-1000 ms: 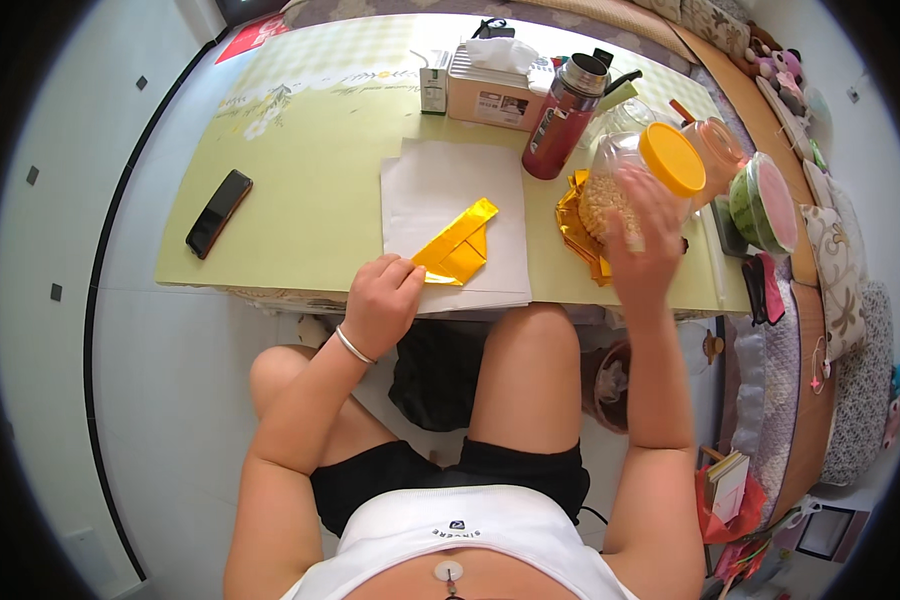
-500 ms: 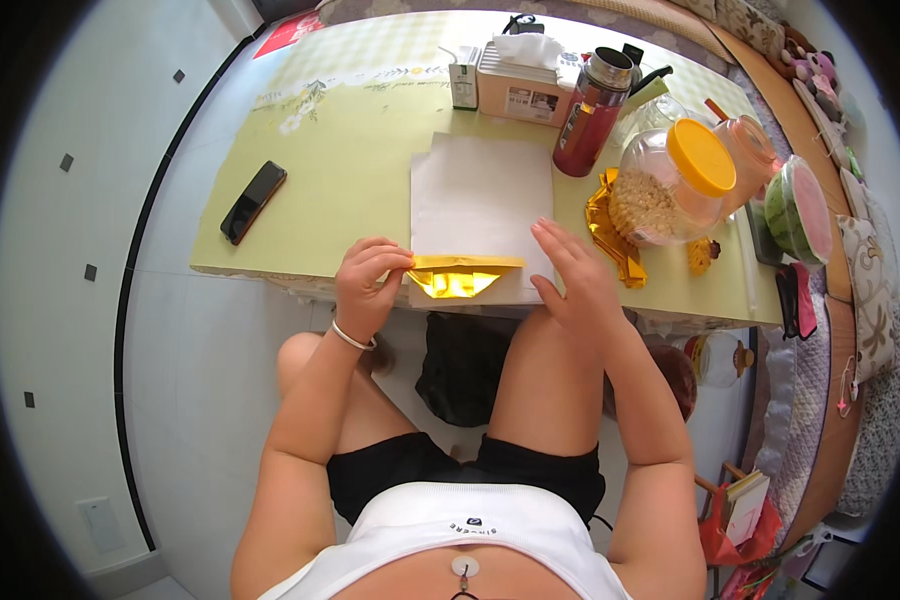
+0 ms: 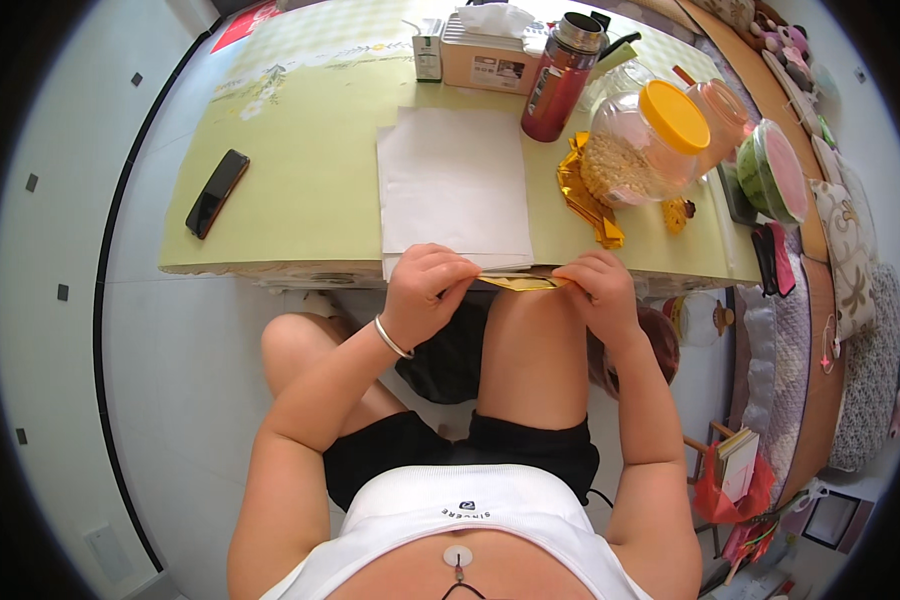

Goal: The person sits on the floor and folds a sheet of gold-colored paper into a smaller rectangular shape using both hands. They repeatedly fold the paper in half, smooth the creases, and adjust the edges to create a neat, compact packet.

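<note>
A folded piece of gold foil paper [image 3: 523, 283] is stretched between my two hands, just off the table's front edge and above my right thigh. My left hand [image 3: 429, 291] pinches its left end, and my right hand [image 3: 602, 290] pinches the right end. It shows as a narrow strip, seen nearly edge-on. Beyond my hands, a stack of white paper sheets [image 3: 455, 185] lies on the table, its front edge close to my left fingers. Crumpled gold foil [image 3: 587, 200] sits to the right of the sheets.
A black phone [image 3: 217, 194] lies on the yellow-green table [image 3: 310, 190]. Toward the back right are a tissue box [image 3: 485, 55], a red thermos [image 3: 558, 85], a clear jar with a yellow lid [image 3: 640, 150] and a wrapped watermelon half [image 3: 770, 172]. A red bag [image 3: 725, 485] hangs lower right.
My right hand has gone from open and apart to pinching the foil's right end. The foil has come off the white sheets toward me and tilted edge-on. The view has shifted slightly.
</note>
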The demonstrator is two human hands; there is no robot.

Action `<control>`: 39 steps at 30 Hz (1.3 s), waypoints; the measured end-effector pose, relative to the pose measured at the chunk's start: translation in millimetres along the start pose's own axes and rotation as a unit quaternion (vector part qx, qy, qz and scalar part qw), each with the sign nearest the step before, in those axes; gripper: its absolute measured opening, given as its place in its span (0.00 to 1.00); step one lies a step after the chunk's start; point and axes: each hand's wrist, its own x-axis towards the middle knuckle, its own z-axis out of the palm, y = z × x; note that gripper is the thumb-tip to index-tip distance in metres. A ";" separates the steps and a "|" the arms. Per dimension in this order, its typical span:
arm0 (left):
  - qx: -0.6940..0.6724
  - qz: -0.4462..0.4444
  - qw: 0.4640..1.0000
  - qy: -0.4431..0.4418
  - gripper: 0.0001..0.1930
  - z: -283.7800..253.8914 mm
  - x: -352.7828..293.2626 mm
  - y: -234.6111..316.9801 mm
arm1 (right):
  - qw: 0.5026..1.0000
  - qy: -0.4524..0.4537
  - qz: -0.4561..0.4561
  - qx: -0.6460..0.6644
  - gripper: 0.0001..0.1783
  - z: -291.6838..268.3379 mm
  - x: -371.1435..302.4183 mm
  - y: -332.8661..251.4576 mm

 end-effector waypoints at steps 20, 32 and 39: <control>0.078 0.003 0.997 -0.019 0.09 39.5 3.9 2.7 | 0.982 0.097 0.085 -0.140 0.09 13.2 -39.8 26.5; 0.120 0.044 0.991 -0.027 0.07 41.7 1.7 18.8 | 0.976 0.062 0.178 -0.108 0.07 11.1 -46.1 33.1; -0.021 0.098 0.995 0.025 0.12 12.2 13.8 34.9 | 0.981 0.165 0.099 -0.028 0.13 -23.9 -30.8 -12.6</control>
